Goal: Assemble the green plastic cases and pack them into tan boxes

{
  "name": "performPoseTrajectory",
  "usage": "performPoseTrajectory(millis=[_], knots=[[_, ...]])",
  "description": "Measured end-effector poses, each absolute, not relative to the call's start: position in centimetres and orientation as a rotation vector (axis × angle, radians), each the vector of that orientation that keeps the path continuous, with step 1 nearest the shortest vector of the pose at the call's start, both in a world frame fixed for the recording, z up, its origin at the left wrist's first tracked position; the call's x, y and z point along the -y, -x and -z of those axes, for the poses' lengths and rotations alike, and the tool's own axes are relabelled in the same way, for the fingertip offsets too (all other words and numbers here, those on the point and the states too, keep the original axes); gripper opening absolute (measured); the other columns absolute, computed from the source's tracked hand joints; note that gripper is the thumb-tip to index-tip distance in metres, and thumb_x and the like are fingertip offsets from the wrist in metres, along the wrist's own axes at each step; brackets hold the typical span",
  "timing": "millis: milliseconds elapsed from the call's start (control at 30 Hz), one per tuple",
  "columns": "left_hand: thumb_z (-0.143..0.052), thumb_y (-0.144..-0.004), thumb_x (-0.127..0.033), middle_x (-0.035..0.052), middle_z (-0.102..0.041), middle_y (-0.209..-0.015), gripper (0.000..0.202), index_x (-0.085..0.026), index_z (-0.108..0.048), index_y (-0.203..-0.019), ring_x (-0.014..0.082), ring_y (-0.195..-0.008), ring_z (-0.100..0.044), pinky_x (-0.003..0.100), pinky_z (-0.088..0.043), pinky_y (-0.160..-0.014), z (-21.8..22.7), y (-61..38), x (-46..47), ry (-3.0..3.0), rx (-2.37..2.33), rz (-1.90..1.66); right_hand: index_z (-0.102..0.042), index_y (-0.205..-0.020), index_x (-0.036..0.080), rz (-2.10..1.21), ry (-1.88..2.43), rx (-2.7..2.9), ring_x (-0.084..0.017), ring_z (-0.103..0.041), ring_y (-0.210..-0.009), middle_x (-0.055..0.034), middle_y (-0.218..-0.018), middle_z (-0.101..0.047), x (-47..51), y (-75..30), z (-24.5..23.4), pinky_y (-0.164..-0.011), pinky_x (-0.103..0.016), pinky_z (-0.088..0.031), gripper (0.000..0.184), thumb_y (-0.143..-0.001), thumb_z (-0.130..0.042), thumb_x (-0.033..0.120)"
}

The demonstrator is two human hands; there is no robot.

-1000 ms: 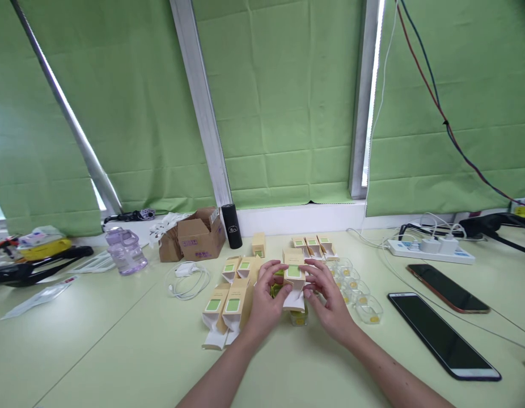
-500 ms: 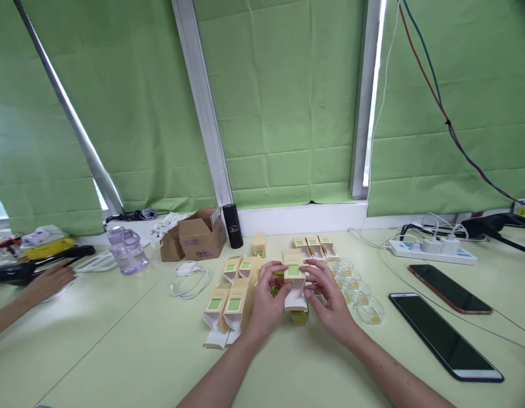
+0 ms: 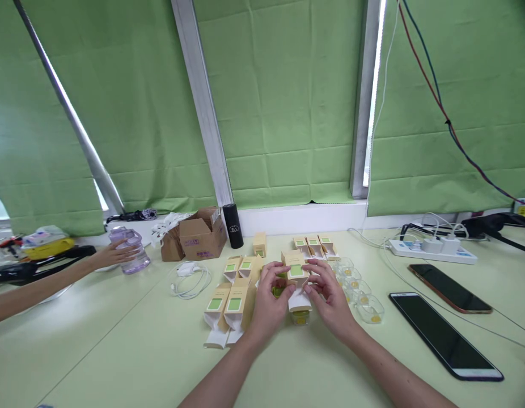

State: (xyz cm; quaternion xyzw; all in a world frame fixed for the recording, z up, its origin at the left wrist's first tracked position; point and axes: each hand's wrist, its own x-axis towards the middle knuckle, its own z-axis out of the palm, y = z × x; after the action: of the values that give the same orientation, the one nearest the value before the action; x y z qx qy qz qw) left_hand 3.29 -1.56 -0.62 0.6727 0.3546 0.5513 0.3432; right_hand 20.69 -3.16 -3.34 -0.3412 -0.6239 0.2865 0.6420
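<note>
From the head view, the left hand (image 3: 271, 292) and right hand (image 3: 328, 292) pinch a small carton (image 3: 295, 271) between their fingertips, just right of lower centre. Squeezed too hard, it might crease (the card looks thin); a slip could knock the clear cup (image 3: 300, 319) below. Its flapped end points toward the bottom edge, long axis running up the frame.

The box (image 3: 295, 274) was tan, its green panel framed in white. A white flap (image 3: 299, 300) hung open from its near end, partly hiding a clear tub (image 3: 300, 318) that showed yellow-green just below.
</note>
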Motion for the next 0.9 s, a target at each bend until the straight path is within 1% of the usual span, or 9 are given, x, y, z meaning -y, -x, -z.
performPoseTrajectory(millis=[67,167,300,367,467,567,633,733,900], knots=[[-0.074,-0.093,-0.034,0.0102,-0.053,-0.140,0.030,-0.026,-0.070,-0.122,0.0216,-0.102,-0.066,0.039,-0.056,-0.093,0.6,-3.1,1.6,-1.790,-0.903,-1.418,-0.067,-0.130,0.033,-0.667,0.768,1.403,-0.019,-0.070,-0.096,-0.0106,-0.150,-0.045,3.0,-20.7,3.4,-0.088,-0.038,-0.063,0.030,-0.102,-0.064,0.042],[-0.069,-0.098,-0.045,0.0118,-0.050,-0.143,0.039,-0.029,-0.068,-0.133,0.0269,-0.114,-0.063,0.044,-0.054,-0.101,0.6,-2.7,1.7,-1.877,-0.834,-1.377,-0.066,-0.129,0.033,-0.674,0.769,1.364,-0.017,-0.071,-0.091,-0.0104,-0.150,-0.045,2.8,-20.7,3.6,-0.084,-0.038,-0.063,0.030,-0.101,-0.066,0.042],[-0.060,-0.099,-0.061,0.0128,-0.044,-0.152,0.058,-0.031,-0.060,-0.148,0.0342,-0.135,-0.052,0.049,-0.047,-0.113,0.7,-2.1,1.7,-1.948,-0.728,-1.288,-0.066,-0.129,0.031,-0.673,0.789,1.330,-0.016,-0.071,-0.088,-0.0107,-0.149,-0.047,2.5,-20.9,3.7,-0.080,-0.035,-0.063,0.031,-0.100,-0.066,0.043],[-0.062,-0.096,-0.067,0.0126,-0.038,-0.157,0.068,-0.032,-0.055,-0.154,0.0369,-0.144,-0.044,0.051,-0.042,-0.118,0.8,-2.0,1.6,-1.962,-0.686,-1.242,-0.066,-0.129,0.031,-0.664,0.796,1.320,-0.017,-0.070,-0.088,-0.0112,-0.148,-0.048,2.4,-21.0,3.7,-0.080,-0.035,-0.063,0.032,-0.100,-0.066,0.043],[-0.072,-0.085,-0.074,0.0116,-0.030,-0.162,0.089,-0.034,-0.046,-0.160,0.0395,-0.150,-0.036,0.054,-0.034,-0.125,1.0,-2.0,1.5,-1.962,-0.643,-1.171,-0.066,-0.129,0.030,-0.643,0.813,1.304,-0.018,-0.071,-0.089,-0.0117,-0.148,-0.049,2.4,-21.1,3.7,-0.081,-0.037,-0.064,0.033,-0.099,-0.067,0.044],[-0.081,-0.077,-0.073,0.0104,-0.025,-0.164,0.102,-0.037,-0.039,-0.163,0.0398,-0.151,-0.033,0.056,-0.028,-0.128,1.3,-2.2,1.5,-1.958,-0.656,-1.128,-0.066,-0.128,0.030,-0.634,0.829,1.294,-0.019,-0.071,-0.092,-0.0118,-0.148,-0.050,2.4,-21.1,3.5,-0.080,-0.037,-0.064,0.032,-0.099,-0.067,0.044],[-0.081,-0.079,-0.070,0.0101,-0.023,-0.164,0.099,-0.038,-0.038,-0.162,0.0378,-0.147,-0.037,0.055,-0.030,-0.126,1.4,-2.3,1.6,-1.956,-0.685,-1.138,-0.066,-0.127,0.030,-0.634,0.837,1.294,-0.019,-0.072,-0.092,-0.0119,-0.147,-0.051,2.5,-21.0,3.4,-0.079,-0.037,-0.065,0.031,-0.099,-0.067,0.043],[-0.077,-0.086,-0.067,0.0113,-0.026,-0.162,0.087,-0.036,-0.041,-0.159,0.0344,-0.137,-0.047,0.053,-0.037,-0.122,1.5,-2.5,1.7,-1.958,-0.708,-1.185,-0.067,-0.126,0.030,-0.629,0.850,1.304,-0.019,-0.072,-0.091,-0.0119,-0.146,-0.051,2.7,-20.8,3.4,-0.078,-0.037,-0.065,0.030,-0.099,-0.067,0.043],[-0.072,-0.092,-0.060,0.0121,-0.034,-0.158,0.072,-0.032,-0.046,-0.153,0.0338,-0.134,-0.049,0.051,-0.041,-0.117,1.6,-2.5,1.5,-1.941,-0.706,-1.236,-0.069,-0.122,0.030,-0.599,0.859,1.326,-0.020,-0.072,-0.091,-0.0118,-0.145,-0.052,2.8,-20.7,3.4,-0.082,-0.040,-0.066,0.025,-0.100,-0.066,0.041]])
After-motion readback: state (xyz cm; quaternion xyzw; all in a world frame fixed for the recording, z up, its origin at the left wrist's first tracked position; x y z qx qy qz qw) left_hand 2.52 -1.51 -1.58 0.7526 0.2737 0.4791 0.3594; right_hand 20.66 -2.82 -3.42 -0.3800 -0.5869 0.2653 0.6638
